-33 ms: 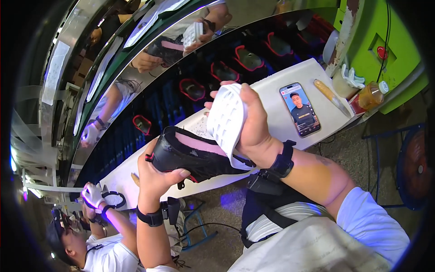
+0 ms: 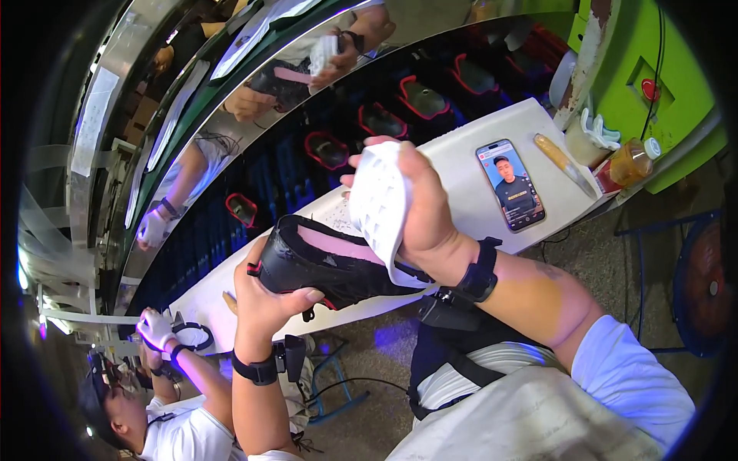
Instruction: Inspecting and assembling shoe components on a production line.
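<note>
My left hand (image 2: 269, 300) is wrapped round the heel of a black shoe upper (image 2: 327, 269), its thumb pressed along the near side. Pink lining or board shows inside the upper, and small red tabs mark its heel. Gripped in my right hand (image 2: 429, 206) is a white shoe sole (image 2: 378, 203) with a patterned surface of raised shapes. It stands tilted over the front part of the upper, its lower end at the toe. Whether the two touch there I cannot tell.
A white ledge (image 2: 477, 165) holds a phone (image 2: 511, 186), a wooden-handled knife (image 2: 565, 165), a cup (image 2: 590, 138) and a bottle (image 2: 630, 161). Beyond it, dark shoe uppers with red edges (image 2: 421, 98) sit on a dark conveyor. A co-worker (image 2: 173, 415) works at the lower left.
My right hand has turned the white sole slightly, so it shows more edge-on and a little further left. My left hand and the upper have barely moved.
</note>
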Demonstrator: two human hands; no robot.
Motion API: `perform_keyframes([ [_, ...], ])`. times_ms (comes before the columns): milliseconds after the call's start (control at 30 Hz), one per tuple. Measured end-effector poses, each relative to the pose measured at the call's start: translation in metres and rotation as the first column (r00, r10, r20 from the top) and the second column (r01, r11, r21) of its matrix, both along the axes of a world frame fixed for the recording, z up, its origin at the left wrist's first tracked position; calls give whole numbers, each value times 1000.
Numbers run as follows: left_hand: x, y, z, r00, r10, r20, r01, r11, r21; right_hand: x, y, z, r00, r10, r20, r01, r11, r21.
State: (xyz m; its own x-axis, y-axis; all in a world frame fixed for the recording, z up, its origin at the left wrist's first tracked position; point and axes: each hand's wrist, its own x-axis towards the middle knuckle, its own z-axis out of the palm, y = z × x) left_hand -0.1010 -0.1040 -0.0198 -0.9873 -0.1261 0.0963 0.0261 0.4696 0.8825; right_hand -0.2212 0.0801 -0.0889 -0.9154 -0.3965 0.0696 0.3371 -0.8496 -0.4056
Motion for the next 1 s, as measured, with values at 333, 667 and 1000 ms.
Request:
perform_keyframes([
  [333,-9,42,31,998,12,-67,-43,873,-486,13,13,41,708,140,-693,312,818,484],
  [667,-27,81,43,995,-36,-91,-26,800,-599,-5,40,42,596,21,-803,518,754,404],
  [1000,62,122,19,913,-352,-204,-5,492,-871,57,126,47,520,487,-702,129,767,628],
])
